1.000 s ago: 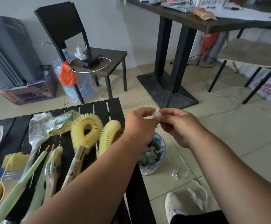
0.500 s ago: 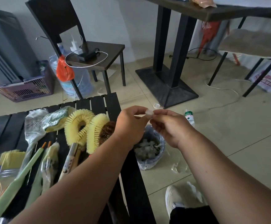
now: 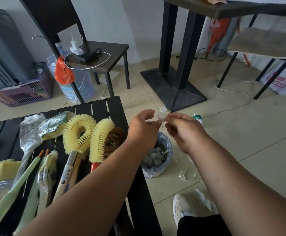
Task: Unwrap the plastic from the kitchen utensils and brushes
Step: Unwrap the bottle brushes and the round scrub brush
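Both hands are raised together beyond the right edge of the slatted black table (image 3: pixel 115 106), above the bag-lined bin (image 3: pixel 157 155) that stands on the floor against that edge. The left hand (image 3: pixel 143 132) and the right hand (image 3: pixel 184 132) each pinch, between thumb and fingertips, one small crumpled piece of clear plastic (image 3: pixel 161 116); the fingertips of the two hands nearly meet at it. On the table lie the utensils and brushes: two yellow looped-bristle brushes (image 3: pixel 78 132) side by side near the right edge, a brown-bristle brush (image 3: pixel 113 140) touching the right one, a sponge (image 3: pixel 55 126) in clear wrap to their left, and a wrapped spatula-shaped utensil (image 3: pixel 29 133) further left. Nearer the table's front edge lie pale green handles (image 3: pixel 14 189), a wrapped brush (image 3: pixel 47 169) and flat yellow-bristle paintbrushes (image 3: pixel 3 169). Loose clear plastic scraps (image 3: pixel 184 172) lie on the floor right of the bin, near a white shoe (image 3: pixel 181 208). A small white bottle (image 3: pixel 197 117) lies on the floor just beyond the right hand.
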